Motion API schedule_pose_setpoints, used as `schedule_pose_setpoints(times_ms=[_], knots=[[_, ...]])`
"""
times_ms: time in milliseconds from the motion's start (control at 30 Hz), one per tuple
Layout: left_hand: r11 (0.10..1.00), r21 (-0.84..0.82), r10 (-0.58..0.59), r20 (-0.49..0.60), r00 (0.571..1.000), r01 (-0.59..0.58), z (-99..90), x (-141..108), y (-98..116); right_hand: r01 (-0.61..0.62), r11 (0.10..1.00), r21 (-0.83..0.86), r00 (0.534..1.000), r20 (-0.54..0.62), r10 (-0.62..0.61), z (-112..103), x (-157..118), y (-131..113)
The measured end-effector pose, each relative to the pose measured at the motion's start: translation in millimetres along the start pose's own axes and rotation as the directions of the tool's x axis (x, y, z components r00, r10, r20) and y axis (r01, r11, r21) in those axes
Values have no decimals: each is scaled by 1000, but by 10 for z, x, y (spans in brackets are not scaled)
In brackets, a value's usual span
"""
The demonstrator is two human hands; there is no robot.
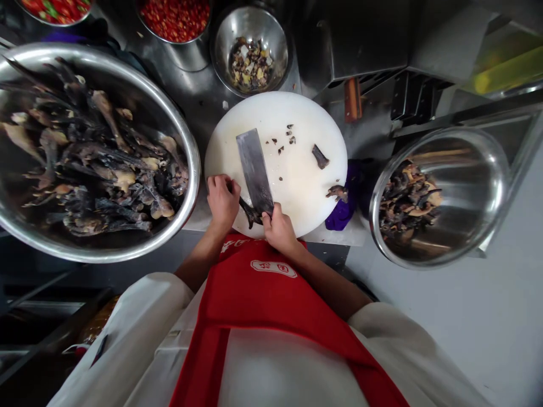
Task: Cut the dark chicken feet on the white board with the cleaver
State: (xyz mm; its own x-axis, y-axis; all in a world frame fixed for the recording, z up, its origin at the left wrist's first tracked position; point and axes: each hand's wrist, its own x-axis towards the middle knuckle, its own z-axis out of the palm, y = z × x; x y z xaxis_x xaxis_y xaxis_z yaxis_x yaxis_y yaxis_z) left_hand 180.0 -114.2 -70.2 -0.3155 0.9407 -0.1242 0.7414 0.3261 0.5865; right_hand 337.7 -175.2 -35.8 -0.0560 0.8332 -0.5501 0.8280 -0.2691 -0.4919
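Note:
On the round white cutting board (292, 198), my left hand (223, 200) is closed around one end of a dark poultry foot (249, 212), whose toes point toward me. My right hand (280, 229) grips a cleaver (253, 164) near the board's front edge. The wide blade lies at a slant, pointing away from me, right beside the foot. The cleaver's handle is hidden in my fingers. Small dark bits (291, 133) are scattered past the blade. A short dark leg piece (319, 156) and a cut-off foot end (337, 193) lie at the board's right.
A large steel basin (193, 169) heaped with dark poultry legs stands at left. At right is a steel bowl (479, 186) of cut pieces. Behind the board are a small bowl (278, 53) of scraps and a pot (186, 53) of chopped red chillies. A purple cloth (339, 217) pokes out underneath.

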Motion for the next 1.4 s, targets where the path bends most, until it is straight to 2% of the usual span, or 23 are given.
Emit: schedule_pose_setpoints(times_ms=[100,200,300,400,533,667,767,867,933,1000,1100,1167,1267,1400], knots=[[1000,-8,5,29,1000,-5,-123,-56,-86,80,996,-27,997,16,-79,-45,35,53],[999,-30,26,40,999,-24,-253,-205,-297,124,991,-45,992,35,-122,-118,95,79],[996,-79,34,15,999,-33,-323,-393,-511,132,991,-35,991,39,-131,-193,144,85],[988,-153,10,-35,999,-15,-326,-533,-572,115,993,16,993,22,-116,-272,118,91],[931,-365,-64,-80,995,31,-298,-580,-362,85,981,175,996,-8,-85,-379,-70,116],[795,-605,-145,-115,983,46,-304,-473,13,43,963,266,998,-49,-31,-449,-298,128],[750,-657,-142,-278,950,-80,-335,-303,269,26,962,274,994,-111,5,-490,-415,112],[782,-548,34,-438,898,-297,-353,-127,378,40,966,255,987,-162,2,-558,-511,97],[801,-450,220,-394,892,-396,-341,-68,333,58,971,230,987,-162,-21,-628,-585,118],[807,-375,390,-241,889,-456,-300,-89,208,70,981,184,991,-129,-46,-702,-673,185],[814,-285,519,-31,854,-506,-187,-269,-45,74,995,66,996,-49,-71,-756,-811,362],[838,-231,513,32,858,-493,-93,-436,-193,68,998,-10,998,0,-68,-726,-888,493],[886,-186,440,48,897,-425,40,-628,-316,44,996,-79,998,40,-41,-610,-954,619],[903,-151,411,31,911,-403,146,-669,-342,55,994,-96,998,-11,-56,-472,-971,592]])
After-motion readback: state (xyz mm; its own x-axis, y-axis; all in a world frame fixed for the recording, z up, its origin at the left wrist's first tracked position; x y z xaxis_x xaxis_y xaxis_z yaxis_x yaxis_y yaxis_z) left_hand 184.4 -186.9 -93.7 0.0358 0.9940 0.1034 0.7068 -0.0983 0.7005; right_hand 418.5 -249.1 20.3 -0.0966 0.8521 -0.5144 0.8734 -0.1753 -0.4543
